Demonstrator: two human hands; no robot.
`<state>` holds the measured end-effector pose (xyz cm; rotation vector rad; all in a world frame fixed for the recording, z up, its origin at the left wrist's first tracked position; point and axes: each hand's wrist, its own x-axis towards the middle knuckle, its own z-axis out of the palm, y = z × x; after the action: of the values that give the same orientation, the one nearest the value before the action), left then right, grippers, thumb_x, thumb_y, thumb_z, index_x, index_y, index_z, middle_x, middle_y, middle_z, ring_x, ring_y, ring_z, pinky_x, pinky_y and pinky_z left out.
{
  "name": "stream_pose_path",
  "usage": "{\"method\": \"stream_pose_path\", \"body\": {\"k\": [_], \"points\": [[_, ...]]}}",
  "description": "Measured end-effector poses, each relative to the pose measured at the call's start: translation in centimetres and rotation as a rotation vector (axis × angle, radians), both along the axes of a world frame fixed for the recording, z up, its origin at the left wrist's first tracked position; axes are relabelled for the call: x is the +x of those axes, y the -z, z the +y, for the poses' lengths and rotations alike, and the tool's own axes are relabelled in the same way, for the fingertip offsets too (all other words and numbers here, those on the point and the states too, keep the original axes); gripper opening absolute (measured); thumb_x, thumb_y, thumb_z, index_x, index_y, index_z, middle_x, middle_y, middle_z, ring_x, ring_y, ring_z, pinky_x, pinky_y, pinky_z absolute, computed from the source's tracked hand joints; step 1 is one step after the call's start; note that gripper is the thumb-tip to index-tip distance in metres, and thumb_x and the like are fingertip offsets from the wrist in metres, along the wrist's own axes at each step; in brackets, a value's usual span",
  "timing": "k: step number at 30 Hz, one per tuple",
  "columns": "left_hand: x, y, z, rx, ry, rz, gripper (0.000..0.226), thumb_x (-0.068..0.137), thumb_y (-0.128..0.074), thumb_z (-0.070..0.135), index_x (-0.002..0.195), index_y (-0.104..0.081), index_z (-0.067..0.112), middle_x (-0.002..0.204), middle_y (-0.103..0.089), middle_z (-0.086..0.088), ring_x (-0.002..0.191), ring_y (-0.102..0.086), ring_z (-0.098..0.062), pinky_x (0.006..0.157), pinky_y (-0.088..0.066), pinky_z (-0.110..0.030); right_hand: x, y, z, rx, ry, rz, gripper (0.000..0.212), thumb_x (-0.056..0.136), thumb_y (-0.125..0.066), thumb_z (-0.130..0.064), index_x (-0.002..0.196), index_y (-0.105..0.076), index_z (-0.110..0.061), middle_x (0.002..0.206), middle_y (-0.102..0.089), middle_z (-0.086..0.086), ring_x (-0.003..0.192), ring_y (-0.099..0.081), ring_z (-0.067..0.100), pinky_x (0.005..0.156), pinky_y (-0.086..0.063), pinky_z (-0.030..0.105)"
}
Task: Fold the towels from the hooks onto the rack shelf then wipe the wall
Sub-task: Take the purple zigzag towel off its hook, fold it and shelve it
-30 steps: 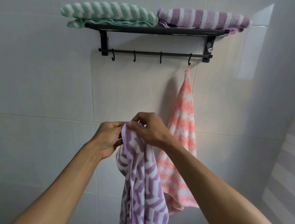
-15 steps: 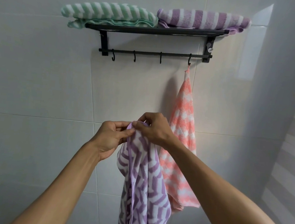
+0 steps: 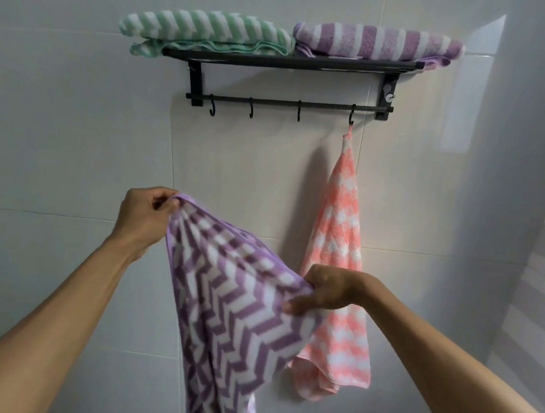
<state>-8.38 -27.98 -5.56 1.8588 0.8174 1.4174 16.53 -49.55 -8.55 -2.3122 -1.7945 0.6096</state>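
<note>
Purple-and-white zigzag terry towel (image 3: pixel 233 305): lower end cut off by bottom edge, pattern motion-blurred, esp. near bottom. Left hand (image 3: pixel 145 218) fingertips buried in towel's top corner, can't see pinch detail. Right hand (image 3: pixel 326 291): fingers partly behind cloth edge. Both forearms run out of frame at bottom corners. Pink-and-white checked towel (image 3: pixel 340 245): left side hidden behind right hand + purple towel. Black metal wall rack shelf (image 3: pixel 290 61): top surface hidden under folded towels. Small fitting on right bracket too small to ID.
</note>
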Motion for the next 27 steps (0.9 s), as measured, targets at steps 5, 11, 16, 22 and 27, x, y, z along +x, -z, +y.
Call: {"method": "stream_pose_path", "body": {"k": [5, 11, 16, 22, 27], "points": [[-1.3, 0.8, 1.3, 0.034, -0.166, 0.146, 0.012, 0.093, -0.067, 0.007, 0.090, -0.075, 0.016, 0.085, -0.072, -0.006, 0.081, -0.064, -0.020, 0.081, -0.050, -0.034, 0.9, -2.7, -0.7, -0.141, 0.129, -0.414, 0.050, 0.090, -0.066, -0.052, 0.106, -0.062, -0.005, 0.099, -0.060, 0.003, 0.084, -0.060, 0.022, 0.071, -0.048, 0.029], [-0.7, 1.4, 1.4, -0.040, -0.176, 0.125, 0.013, 0.096, -0.063, 0.008, 0.092, -0.074, 0.013, 0.089, -0.071, -0.008, 0.083, -0.063, -0.023, 0.078, -0.047, -0.031, 1.7, -6.7, -0.6, 0.180, 0.331, -0.649, 0.032, 0.092, -0.064, -0.029, 0.070, -0.043, -0.019, 0.074, -0.052, -0.004, 0.062, -0.050, 0.014, 0.058, -0.045, 0.029], [0.0, -1.4, 2.4, -0.035, -0.179, -0.069, 0.016, 0.095, -0.062, 0.008, 0.092, -0.070, 0.021, 0.091, -0.071, -0.006, 0.084, -0.063, -0.021, 0.080, -0.052, -0.033, 2.6, -7.9, -0.6, 0.544, 0.438, -0.806, 0.009, 0.094, -0.064, -0.022, 0.098, -0.060, -0.014, 0.113, -0.048, 0.005, 0.107, -0.046, 0.028, 0.061, -0.040, 0.035], [0.2, -0.4, 2.9, -0.111, -0.201, 0.038, 0.016, 0.096, -0.059, 0.007, 0.095, -0.073, 0.014, 0.089, -0.069, -0.008, 0.080, -0.060, -0.021, 0.074, -0.046, -0.028, 4.6, -5.9, -1.1, 0.601, 0.494, 0.258, 0.023, 0.074, -0.089, -0.020, 0.086, -0.077, -0.005, 0.071, -0.071, 0.008, 0.063, -0.065, 0.021, 0.053, -0.051, 0.028], [-0.3, -0.6, 3.3, -0.071, -0.205, -0.144, 0.010, 0.095, -0.062, 0.011, 0.093, -0.069, 0.018, 0.092, -0.070, -0.007, 0.082, -0.062, -0.020, 0.080, -0.052, -0.032, 4.9, -6.2, -0.7, 1.050, 0.497, 0.526, 0.030, 0.066, -0.093, -0.012, 0.090, -0.074, -0.013, 0.072, -0.072, 0.008, 0.058, -0.061, 0.019, 0.051, -0.049, 0.027]]}}
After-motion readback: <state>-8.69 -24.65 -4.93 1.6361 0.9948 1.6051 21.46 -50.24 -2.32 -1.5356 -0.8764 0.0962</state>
